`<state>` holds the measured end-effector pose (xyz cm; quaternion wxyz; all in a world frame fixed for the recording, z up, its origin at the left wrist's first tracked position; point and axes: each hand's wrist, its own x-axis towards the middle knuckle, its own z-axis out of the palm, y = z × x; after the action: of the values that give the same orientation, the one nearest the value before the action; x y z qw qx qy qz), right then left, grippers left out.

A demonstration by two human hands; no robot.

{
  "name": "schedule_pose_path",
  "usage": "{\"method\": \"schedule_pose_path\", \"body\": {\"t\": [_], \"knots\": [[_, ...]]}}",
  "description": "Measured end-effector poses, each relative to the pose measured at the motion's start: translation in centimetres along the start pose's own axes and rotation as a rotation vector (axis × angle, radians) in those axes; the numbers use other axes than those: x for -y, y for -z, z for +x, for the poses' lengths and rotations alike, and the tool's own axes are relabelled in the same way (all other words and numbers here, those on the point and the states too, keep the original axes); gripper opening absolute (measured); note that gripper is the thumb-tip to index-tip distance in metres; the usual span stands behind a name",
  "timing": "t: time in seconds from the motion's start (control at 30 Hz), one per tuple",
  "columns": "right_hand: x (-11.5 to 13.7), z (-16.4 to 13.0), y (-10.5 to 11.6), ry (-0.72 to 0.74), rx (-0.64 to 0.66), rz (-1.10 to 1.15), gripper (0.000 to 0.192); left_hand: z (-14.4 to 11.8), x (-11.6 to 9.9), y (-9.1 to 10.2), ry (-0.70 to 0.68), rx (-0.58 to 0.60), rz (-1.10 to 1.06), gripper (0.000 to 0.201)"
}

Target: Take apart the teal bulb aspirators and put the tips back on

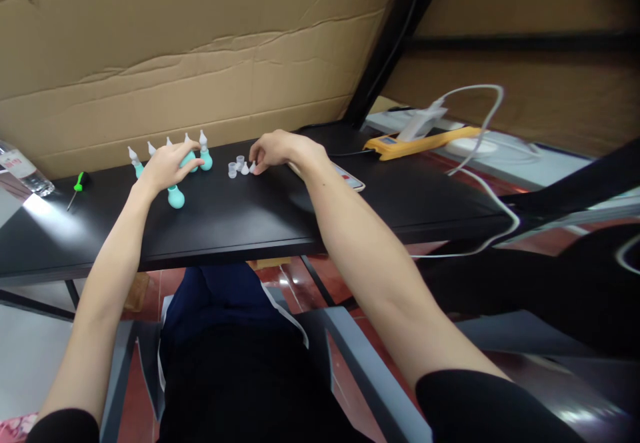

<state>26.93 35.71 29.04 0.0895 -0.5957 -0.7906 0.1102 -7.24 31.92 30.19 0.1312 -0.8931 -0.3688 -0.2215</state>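
My left hand [167, 165] is among several teal bulb nasal aspirators with clear pointed tips. Its thumb and index finger are curled about one teal bulb nasal aspirator [189, 161]; the hand hides part of the grip. Beside its fingertips stands another upright aspirator [205, 157], and a further teal bulb [176, 197] shows below the palm, its upper part covered. My right hand [273, 151] is closed at the fingertips on a small white nozzle tip [253, 168] at the tabletop. Next to it are another small white tip [245, 169] and small clear cups [233, 169].
On the black table [240, 219], a green-and-black screwdriver [77, 188] and a water bottle [25, 168] lie at left. A phone [350, 178] lies partly behind my right forearm. Farther right are a yellow power strip [420, 141] and white cable [493, 193]. Cardboard [200, 49] walls the back.
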Motion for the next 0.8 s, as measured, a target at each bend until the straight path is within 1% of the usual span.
{"method": "schedule_pose_path", "body": {"t": [0.07,0.1,0.17,0.27,0.33,0.4,0.47,0.53,0.57,0.63,0.7,0.73,0.8], "knots": [[0.1,-0.2,0.2,0.016,-0.063,0.038,0.043,0.0,0.0,0.0,0.000,0.010,0.009,0.038],[0.2,-0.3,0.3,0.055,-0.098,0.065,0.045,0.0,0.0,0.1,0.001,0.014,0.010,0.038],[0.4,-0.3,0.3,0.187,-0.150,0.112,0.045,0.0,-0.1,0.1,0.001,0.020,0.008,0.038],[1.1,0.0,-0.1,0.394,-0.145,0.102,0.040,0.0,-0.1,0.1,0.004,0.015,-0.001,0.038],[1.7,0.3,-0.6,0.446,-0.112,0.048,0.033,0.0,-0.2,0.1,0.004,0.009,-0.006,0.037],[2.3,0.4,-0.9,0.429,-0.086,0.005,0.023,0.0,-0.2,0.1,0.000,0.006,-0.008,0.037],[2.8,0.1,-1.0,0.408,-0.084,0.017,0.020,0.0,-0.2,0.1,-0.009,0.006,-0.008,0.037],[3.0,-0.3,-0.9,0.397,-0.127,0.094,0.022,0.0,-0.1,0.1,-0.012,0.002,-0.009,0.036],[3.0,-0.4,-0.8,0.381,-0.172,0.143,0.024,0.0,-0.1,0.1,-0.011,0.000,-0.009,0.036],[2.8,-0.7,-0.5,0.301,-0.292,0.223,0.028,0.0,-0.1,0.1,-0.008,0.001,-0.007,0.036],[2.3,-0.6,-0.4,0.175,-0.391,0.242,0.029,0.0,-0.1,0.2,-0.006,0.007,-0.004,0.037],[2.0,-0.4,-0.4,0.114,-0.412,0.231,0.027,0.0,-0.1,0.2,-0.006,0.012,-0.003,0.038],[1.4,-0.1,-0.6,0.009,-0.398,0.196,0.024,0.1,-0.1,0.2,-0.006,0.018,-0.002,0.039]]}}
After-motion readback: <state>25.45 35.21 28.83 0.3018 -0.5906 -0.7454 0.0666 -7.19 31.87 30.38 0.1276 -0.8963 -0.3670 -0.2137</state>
